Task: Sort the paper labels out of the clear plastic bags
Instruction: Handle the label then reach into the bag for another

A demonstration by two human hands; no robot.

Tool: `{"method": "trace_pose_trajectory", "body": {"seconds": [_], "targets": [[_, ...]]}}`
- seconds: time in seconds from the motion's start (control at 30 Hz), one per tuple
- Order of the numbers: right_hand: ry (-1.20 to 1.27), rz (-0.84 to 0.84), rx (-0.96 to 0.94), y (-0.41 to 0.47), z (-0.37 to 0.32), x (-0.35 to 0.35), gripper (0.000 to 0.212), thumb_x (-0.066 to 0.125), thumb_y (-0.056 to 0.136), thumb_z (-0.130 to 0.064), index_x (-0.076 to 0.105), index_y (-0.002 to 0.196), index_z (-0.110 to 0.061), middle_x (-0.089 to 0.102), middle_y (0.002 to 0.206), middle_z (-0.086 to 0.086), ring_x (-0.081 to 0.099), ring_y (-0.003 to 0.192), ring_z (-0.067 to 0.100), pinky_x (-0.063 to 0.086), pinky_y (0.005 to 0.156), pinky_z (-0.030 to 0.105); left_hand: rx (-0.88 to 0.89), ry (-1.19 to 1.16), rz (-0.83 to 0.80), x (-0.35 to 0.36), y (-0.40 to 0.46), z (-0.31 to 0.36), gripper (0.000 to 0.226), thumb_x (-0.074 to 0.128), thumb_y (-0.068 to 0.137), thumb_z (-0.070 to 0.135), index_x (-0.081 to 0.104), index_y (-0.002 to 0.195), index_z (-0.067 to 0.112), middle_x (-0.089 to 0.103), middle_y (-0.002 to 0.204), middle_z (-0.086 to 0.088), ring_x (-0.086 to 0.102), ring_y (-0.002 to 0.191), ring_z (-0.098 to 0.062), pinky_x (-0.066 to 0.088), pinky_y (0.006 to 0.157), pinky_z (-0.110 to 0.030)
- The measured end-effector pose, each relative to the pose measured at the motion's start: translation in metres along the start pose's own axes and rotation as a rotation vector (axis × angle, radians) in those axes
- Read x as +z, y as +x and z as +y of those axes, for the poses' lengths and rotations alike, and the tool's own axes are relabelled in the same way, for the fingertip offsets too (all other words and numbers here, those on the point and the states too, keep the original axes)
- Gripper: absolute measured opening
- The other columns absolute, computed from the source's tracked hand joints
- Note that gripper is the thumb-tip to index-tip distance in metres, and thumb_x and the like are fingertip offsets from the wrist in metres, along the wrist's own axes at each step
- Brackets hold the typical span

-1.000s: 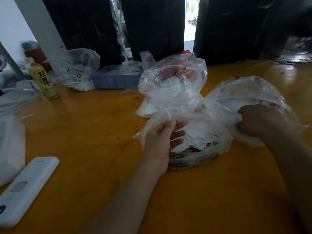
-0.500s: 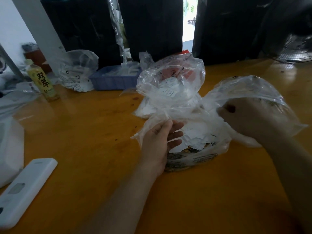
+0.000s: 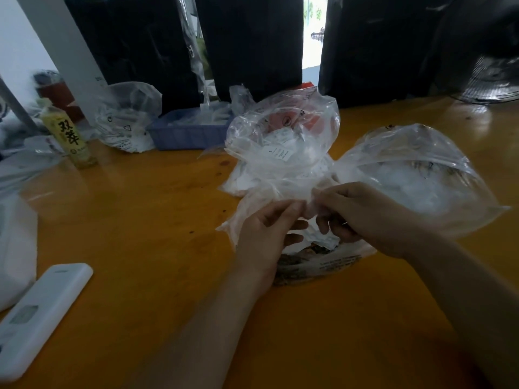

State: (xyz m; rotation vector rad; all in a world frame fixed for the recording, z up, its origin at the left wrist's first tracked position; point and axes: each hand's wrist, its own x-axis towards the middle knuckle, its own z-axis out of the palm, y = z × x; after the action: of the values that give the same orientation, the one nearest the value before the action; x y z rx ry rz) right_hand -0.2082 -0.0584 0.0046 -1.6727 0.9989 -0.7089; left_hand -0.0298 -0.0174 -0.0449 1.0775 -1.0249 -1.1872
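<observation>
While forearms converge, left hand point(image 3: 264, 234) and right hand point(image 3: 362, 214) pinch clear plastic bag point(image 3: 283, 189) — grips narrow.

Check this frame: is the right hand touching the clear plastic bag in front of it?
Touching. The head view shows the right hand pinching the clear plastic bag at its gathered top, fingers curled into the film.

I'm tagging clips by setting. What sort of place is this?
Probably an informal packing or sorting workspace: an orange wooden table with clear bags of labels, a blue sorting tray and a drink bottle.
</observation>
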Motion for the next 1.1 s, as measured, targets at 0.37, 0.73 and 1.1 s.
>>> {"method": "trace_pose_trajectory", "body": {"seconds": [0.37,0.73,1.1], "targets": [[-0.182,0.198,-0.151,0.002,0.007,-0.003,0.014,0.064,0.100,-0.031,0.070,0.094,-0.020,0.074,0.075,-0.003,0.056,0.050,0.013,0.047,0.053,0.027,-0.056,-0.171,0.120,0.000,0.003,0.000,0.016,0.071,0.101,0.021,0.081,0.088,0.023,0.081,0.100,-0.004,0.076,0.083,-0.015,0.058,0.068,-0.024],[-0.210,0.241,-0.159,0.004,0.007,0.004,0.022,0.061,0.100,-0.036,0.073,0.087,-0.023,0.070,0.063,-0.004,0.053,0.045,0.005,0.043,0.049,0.017,-0.026,-0.125,0.071,-0.001,0.002,-0.001,0.006,0.071,0.099,0.021,0.076,0.098,0.017,0.081,0.107,-0.004,0.076,0.089,-0.015,0.058,0.071,-0.026],[-1.021,0.177,-0.098,0.011,0.020,-0.006,0.021,0.064,0.099,-0.036,0.070,0.117,-0.029,0.068,0.113,-0.009,0.060,0.090,0.003,0.048,0.079,0.019,-0.048,-0.296,0.092,-0.002,0.004,0.003,0.026,0.067,0.099,0.006,0.069,0.078,0.021,0.075,0.094,-0.011,0.077,0.090,-0.022,0.063,0.074,-0.033]]}}
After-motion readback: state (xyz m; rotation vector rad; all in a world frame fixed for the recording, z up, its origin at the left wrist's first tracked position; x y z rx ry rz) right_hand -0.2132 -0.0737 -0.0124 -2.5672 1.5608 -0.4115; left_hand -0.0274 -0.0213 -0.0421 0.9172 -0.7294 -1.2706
